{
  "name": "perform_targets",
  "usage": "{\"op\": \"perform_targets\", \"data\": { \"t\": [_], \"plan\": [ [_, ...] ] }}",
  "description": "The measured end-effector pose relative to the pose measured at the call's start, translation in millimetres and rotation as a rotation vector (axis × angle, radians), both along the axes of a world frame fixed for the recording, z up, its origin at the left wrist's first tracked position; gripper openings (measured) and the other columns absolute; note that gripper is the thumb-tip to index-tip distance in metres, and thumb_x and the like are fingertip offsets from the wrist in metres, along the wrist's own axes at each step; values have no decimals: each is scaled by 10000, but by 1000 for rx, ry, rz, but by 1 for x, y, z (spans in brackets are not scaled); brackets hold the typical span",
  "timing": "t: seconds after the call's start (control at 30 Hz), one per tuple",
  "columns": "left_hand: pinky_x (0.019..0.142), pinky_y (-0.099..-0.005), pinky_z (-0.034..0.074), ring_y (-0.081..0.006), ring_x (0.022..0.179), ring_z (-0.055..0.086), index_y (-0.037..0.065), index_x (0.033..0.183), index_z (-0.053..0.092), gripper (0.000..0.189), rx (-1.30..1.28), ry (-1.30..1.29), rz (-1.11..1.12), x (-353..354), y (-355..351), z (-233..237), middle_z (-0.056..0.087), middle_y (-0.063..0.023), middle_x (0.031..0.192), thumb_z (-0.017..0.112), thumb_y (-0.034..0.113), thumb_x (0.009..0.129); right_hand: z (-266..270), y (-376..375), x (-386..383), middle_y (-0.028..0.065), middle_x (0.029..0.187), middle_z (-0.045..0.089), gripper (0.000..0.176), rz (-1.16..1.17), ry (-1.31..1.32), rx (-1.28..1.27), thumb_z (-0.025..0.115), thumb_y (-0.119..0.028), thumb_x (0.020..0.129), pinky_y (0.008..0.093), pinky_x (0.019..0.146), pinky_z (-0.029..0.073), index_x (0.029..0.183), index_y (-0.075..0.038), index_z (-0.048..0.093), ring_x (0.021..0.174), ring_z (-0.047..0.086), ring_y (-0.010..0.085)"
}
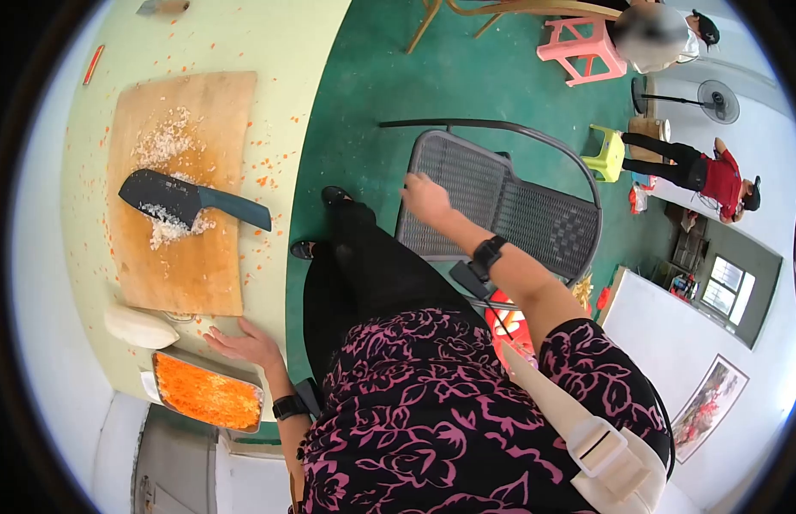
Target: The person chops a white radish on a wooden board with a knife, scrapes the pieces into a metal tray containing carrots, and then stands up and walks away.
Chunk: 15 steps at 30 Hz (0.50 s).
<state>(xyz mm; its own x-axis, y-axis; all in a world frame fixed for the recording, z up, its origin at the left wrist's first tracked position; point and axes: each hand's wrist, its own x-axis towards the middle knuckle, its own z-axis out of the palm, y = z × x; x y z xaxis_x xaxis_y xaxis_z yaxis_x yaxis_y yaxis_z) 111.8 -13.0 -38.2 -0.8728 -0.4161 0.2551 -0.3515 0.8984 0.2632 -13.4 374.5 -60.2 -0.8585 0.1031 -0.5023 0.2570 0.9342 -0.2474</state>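
My left hand [246, 344] is empty, its fingers stretched out and apart, at the table's edge. Close to it sit a metal tray [259, 403] filled with finely chopped orange carrot [205, 392] and a peeled white radish [139, 327]. My right hand [426, 200] hangs in front of a dark woven chair [544, 201], its fingers loosely curled and nothing visible in them. On the wooden cutting board [188, 283] lies a kitchen cleaver [177, 195] with a dark blade and blue-grey handle. Chopped white pieces [167, 141] are heaped beside and under the blade.
Orange bits are scattered over the pale green table [282, 86]. A red-handled tool [94, 64] lies near its far side. Across the green floor are a pink stool [582, 51], a yellow stool [605, 154], a fan [718, 103] and two people, one standing in a red top [722, 182].
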Motion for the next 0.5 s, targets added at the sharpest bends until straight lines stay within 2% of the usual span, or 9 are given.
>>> {"op": "perform_targets", "data": {
  "t": [0.07,0.13,0.23,0.33,0.43,0.5],
  "plan": [
    [1015,-504,224,-436,1250,234,-72,1297,276,606,29,10,2,2,1,3,218,-299,1357,534,271,869,-33,37,24,160,973,565,256,111,-193,164,544,-236,827,446,748,484,983,-33,536,875,588,361],
    [1025,-499,217,-430,1259,223,-75,1300,262,612,60,32,-3,-2,3,5,210,-307,1348,544,254,868,-64,59,31,142,982,571,258,239,-373,255,527,-212,827,431,753,486,1007,-28,541,942,581,331],
    [1033,-486,220,-423,1263,216,-80,1298,256,601,16,-5,47,1,2,3,182,-304,1355,533,244,875,-108,62,15,100,982,576,266,619,-581,406,509,-211,831,389,786,467,1033,-47,560,979,566,264],
    [1022,-468,241,-409,1267,221,-75,1301,240,597,-109,-132,95,4,5,4,165,-297,1362,514,257,889,-160,63,-15,70,1009,577,279,1085,-518,396,499,-221,838,366,878,397,1056,-66,579,1021,526,211],
    [1003,-464,265,-387,1272,227,-46,1318,225,613,45,-39,146,2,10,-2,165,-282,1363,468,339,907,-216,73,-40,45,1033,579,272,1258,-315,347,511,-228,836,384,944,319,1051,-83,595,1025,508,197],
    [999,-476,267,-388,1275,222,-31,1329,213,636,39,-79,165,7,8,-5,157,-267,1372,427,400,914,-243,83,-46,18,1036,589,264,1371,-397,409,491,-229,848,400,914,321,1058,-113,600,1034,506,188]
  ]
}}
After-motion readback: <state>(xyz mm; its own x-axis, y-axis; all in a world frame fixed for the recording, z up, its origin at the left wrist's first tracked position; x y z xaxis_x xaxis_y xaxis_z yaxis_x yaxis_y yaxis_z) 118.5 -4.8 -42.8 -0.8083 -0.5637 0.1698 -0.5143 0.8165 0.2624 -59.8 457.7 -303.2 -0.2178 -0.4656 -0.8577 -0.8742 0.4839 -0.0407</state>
